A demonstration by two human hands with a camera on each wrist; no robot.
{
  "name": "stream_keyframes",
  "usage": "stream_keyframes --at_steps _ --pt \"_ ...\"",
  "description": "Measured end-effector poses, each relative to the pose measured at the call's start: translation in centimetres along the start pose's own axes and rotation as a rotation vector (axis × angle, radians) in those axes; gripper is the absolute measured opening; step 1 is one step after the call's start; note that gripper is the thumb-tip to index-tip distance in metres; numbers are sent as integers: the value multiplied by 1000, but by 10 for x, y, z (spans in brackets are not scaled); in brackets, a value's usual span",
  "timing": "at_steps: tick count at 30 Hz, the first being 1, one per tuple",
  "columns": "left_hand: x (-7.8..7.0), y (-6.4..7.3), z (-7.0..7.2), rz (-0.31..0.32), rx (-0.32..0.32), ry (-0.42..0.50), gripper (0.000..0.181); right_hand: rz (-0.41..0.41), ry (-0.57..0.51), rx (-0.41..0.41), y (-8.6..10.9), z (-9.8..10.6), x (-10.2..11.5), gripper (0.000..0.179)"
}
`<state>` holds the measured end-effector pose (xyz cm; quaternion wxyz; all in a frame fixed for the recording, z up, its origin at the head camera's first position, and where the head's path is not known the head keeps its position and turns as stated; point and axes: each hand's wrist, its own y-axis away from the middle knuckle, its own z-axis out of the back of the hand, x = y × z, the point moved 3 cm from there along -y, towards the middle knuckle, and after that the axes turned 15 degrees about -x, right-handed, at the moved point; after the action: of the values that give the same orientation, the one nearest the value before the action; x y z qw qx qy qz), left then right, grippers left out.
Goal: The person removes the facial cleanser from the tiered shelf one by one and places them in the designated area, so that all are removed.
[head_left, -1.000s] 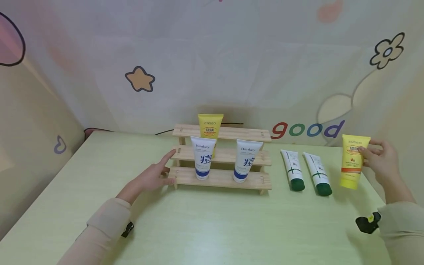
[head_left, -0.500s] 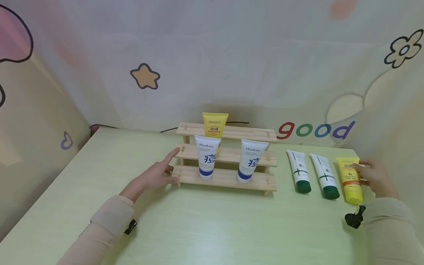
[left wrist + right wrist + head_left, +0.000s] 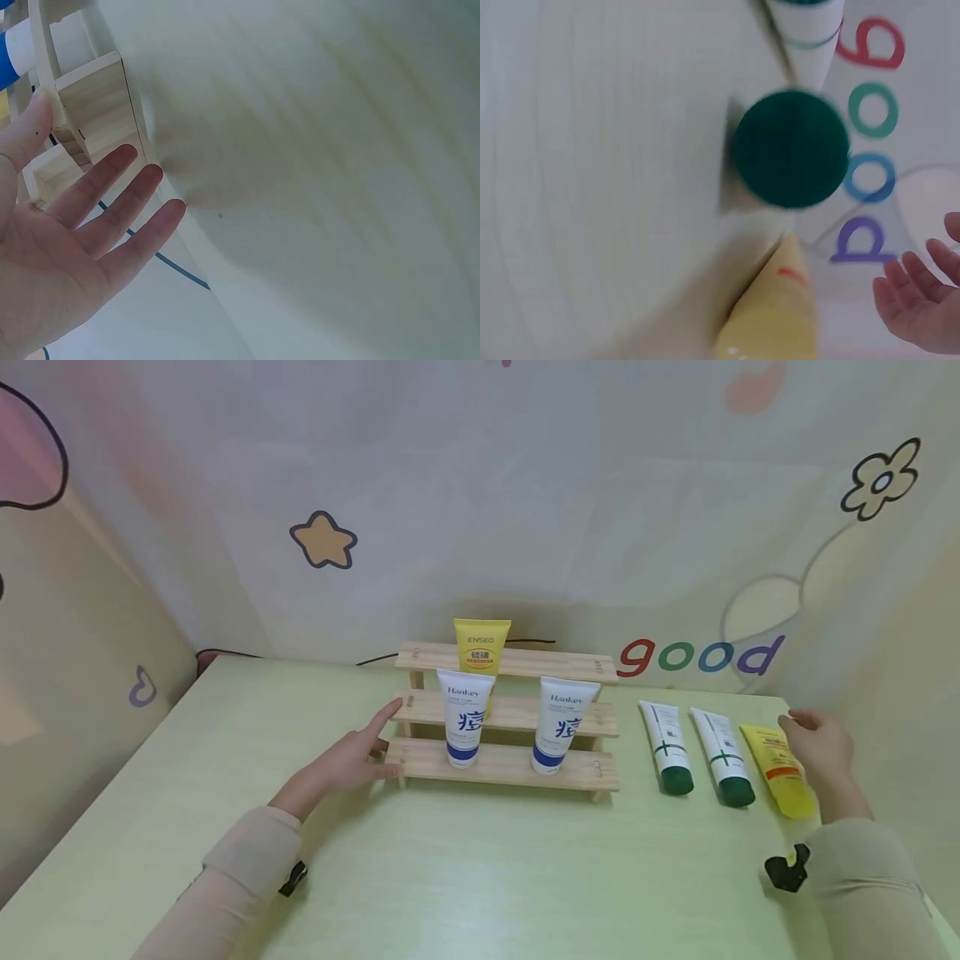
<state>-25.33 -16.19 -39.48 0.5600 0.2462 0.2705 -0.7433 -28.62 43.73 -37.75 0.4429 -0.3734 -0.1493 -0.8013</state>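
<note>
Just laid yellow tube down on counter, now letting go w/ R hand!
Held up approx. 1 sec ago, now lying flat beside two green-capped tubes, so prob. placed. Holding nothing w/ R hand: fingers loose, apart, right by tube's R edge; can't tell if touching. Touching wooden rack at L end w/ L hand, fingers spread, thumb on bottom tier, index on middle. Farther back: two white tubes standing on bottom tier, then second yellow tube, apparently on middle.
</note>
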Motion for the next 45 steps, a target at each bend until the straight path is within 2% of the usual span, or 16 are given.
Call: stream_keyframes --at_steps 2,5,9,10,11,12,16,20,26,31,33,38,42,45 --pt "0 0 0 1 -2 -1 91 46 -70 -35 7 -2 12 61" --pt "1 1 1 2 -7 -9 90 119 -107 -74 23 -5 35 59" --pt "2 0 0 -5 -5 -8 89 184 -185 -84 46 -8 64 53" --pt "2 0 0 -5 -3 -4 89 186 -247 -88 47 -10 65 48" --pt "1 0 0 -7 -2 -2 89 191 -275 -81 49 -12 69 47" --pt "1 0 0 -8 -1 0 89 197 -348 -80 49 -16 72 43" --pt "0 -1 -1 -5 -5 3 89 284 -461 -18 66 -28 95 40" --pt "0 -1 1 -3 -4 2 89 395 -468 39 95 -37 130 41" --pt "0 -1 1 -1 -6 12 89 494 -548 164 118 -54 169 47" --pt "-1 0 0 -12 -9 14 90 565 -521 260 130 -65 195 53" --pt "-1 0 -1 -22 -15 9 90 619 -472 308 133 -69 207 56" --pt "-2 0 0 -39 -30 0 90 757 -402 533 136 -80 242 67" --pt "-3 1 1 -39 -28 -4 90 760 -370 735 135 -91 268 73" --pt "-4 1 0 -37 -25 -5 90 717 -343 864 136 -99 282 73"
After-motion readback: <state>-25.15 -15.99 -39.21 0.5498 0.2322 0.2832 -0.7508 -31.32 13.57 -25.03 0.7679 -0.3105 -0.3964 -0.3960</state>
